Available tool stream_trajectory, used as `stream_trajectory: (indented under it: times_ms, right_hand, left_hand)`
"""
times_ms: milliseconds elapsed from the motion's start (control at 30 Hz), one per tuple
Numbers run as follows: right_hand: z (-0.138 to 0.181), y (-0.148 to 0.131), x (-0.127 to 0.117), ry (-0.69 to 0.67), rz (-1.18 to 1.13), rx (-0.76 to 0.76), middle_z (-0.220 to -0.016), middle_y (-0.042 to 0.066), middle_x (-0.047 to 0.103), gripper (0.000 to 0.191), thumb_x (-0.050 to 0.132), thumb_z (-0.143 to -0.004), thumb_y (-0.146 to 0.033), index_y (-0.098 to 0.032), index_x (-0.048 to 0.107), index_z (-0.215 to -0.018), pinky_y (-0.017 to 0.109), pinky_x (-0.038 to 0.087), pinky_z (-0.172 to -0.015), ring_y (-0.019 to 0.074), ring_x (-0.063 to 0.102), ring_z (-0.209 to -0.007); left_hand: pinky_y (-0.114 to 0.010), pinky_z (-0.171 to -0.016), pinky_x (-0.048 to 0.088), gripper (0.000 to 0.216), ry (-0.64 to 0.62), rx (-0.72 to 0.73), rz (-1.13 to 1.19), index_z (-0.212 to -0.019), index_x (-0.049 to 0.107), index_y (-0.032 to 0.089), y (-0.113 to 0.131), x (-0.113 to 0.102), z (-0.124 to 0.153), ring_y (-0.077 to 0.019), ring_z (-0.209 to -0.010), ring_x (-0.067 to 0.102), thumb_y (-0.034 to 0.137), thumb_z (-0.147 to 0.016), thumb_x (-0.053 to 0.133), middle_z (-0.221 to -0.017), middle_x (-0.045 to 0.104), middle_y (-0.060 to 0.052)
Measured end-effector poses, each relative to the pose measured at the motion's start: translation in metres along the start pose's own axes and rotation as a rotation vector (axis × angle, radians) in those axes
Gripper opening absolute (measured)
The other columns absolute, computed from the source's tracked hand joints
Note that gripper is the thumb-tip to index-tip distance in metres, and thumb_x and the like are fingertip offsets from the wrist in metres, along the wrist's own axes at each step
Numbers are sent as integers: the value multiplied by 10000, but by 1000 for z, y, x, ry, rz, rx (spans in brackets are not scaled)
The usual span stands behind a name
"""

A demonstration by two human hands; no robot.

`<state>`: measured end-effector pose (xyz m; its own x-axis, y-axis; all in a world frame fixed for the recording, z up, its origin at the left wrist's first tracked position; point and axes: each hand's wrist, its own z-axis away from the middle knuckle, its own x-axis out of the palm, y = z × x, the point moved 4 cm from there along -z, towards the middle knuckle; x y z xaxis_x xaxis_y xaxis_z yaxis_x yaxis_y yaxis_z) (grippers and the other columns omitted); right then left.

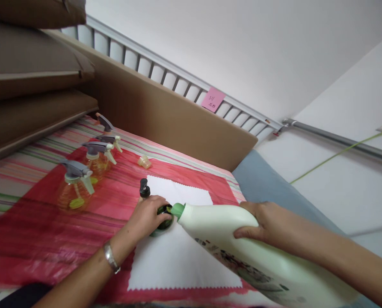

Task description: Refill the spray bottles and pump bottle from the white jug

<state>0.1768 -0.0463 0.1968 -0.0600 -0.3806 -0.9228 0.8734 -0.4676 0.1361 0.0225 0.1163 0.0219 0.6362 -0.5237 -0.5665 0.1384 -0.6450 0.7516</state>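
Note:
My left hand (150,216) is wrapped around a small dark green bottle (161,231) standing on a white cloth (181,261) with zigzag edges. My right hand (258,222) grips a large pale green detergent jug (238,252) by its upper side. The jug is tipped to the left, and its green spout (178,210) is at the small bottle's mouth. Whether it touches the rim, I cannot tell. Just behind my left hand is a black pump head (144,188), its lower part hidden by the hand.
Yellowish spray bottles (73,192) with grey triggers stand at the left on a red sheet (91,244). A small translucent cap (144,161) lies behind the cloth. A cardboard panel (165,115) walls the back, and stacked cardboard boxes (33,55) rise at the left.

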Motion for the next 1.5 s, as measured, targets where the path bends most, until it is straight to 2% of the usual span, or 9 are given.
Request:
stream_trajectory:
  times_ms: [267,500,567,733,833,1000,1067,1233,1500]
  right_hand:
    - [2,4,5,18,-41,-11,-930,60,701,433,603,-677,-567,-249,644,-969,318,473,-682,269,635,-831]
    - [6,16,30,119,-240,-17,-893,24,715,338,619,-685,-505,-261,670,-913,300,469,-692,247,641,-821]
    - [8,23,36,163,-349,26,-810,9,717,321,608,-694,-498,-254,668,-893,283,466,-641,220,644,-724]
    - [10,46,55,412,-632,260,-400,-44,515,353,566,-695,-554,-203,606,-704,255,373,-450,144,478,-396]
    - [-2,48,74,610,-845,322,-403,-53,460,376,572,-699,-553,-204,501,-578,244,352,-437,121,427,-398]
    - [-52,34,103,913,-1151,331,-483,-52,480,347,630,-665,-513,-185,519,-639,232,379,-470,117,448,-465]
    - [-77,24,111,972,-1220,323,-498,-48,489,353,628,-661,-517,-179,530,-676,235,399,-488,122,462,-479]
    - [-117,4,130,999,-1251,378,-581,-18,552,406,599,-669,-551,-167,547,-789,253,430,-529,143,506,-525]
    - [-113,0,147,884,-1191,347,-628,23,611,388,558,-713,-534,-160,573,-814,283,458,-628,188,582,-634]
  left_hand:
    - [-330,-904,396,236,-22,-7,-2,-924,689,234,-2,0,-1,-220,-970,593,315,-702,682,-1002,690,-37]
    - [-315,-869,428,218,4,-22,59,-923,686,226,-7,-3,-1,-204,-935,603,291,-716,662,-982,694,-38]
    - [-321,-862,435,234,14,-31,74,-938,681,227,-10,-4,0,-205,-926,608,301,-718,661,-981,694,-40]
    - [-342,-865,449,293,37,-51,85,-975,671,207,-17,-2,0,-219,-926,616,348,-719,659,-993,692,-65]
    - [-348,-865,455,291,50,-44,76,-968,674,209,-20,-1,0,-219,-932,618,372,-729,647,-1005,690,-64]
    - [-350,-870,464,302,50,-33,92,-973,669,193,-23,0,0,-215,-940,620,378,-736,641,-1017,686,-74]
    - [-350,-874,466,313,44,-35,97,-983,665,188,-25,1,0,-216,-954,617,380,-738,641,-1031,681,-81]
    - [-342,-873,471,325,34,-42,101,-992,657,198,-28,3,-1,-213,-973,611,404,-741,638,-1052,672,-79]
    - [-361,-889,445,322,-14,-13,32,-1015,635,218,-16,4,-2,-221,-974,595,382,-739,631,-1047,667,-65]
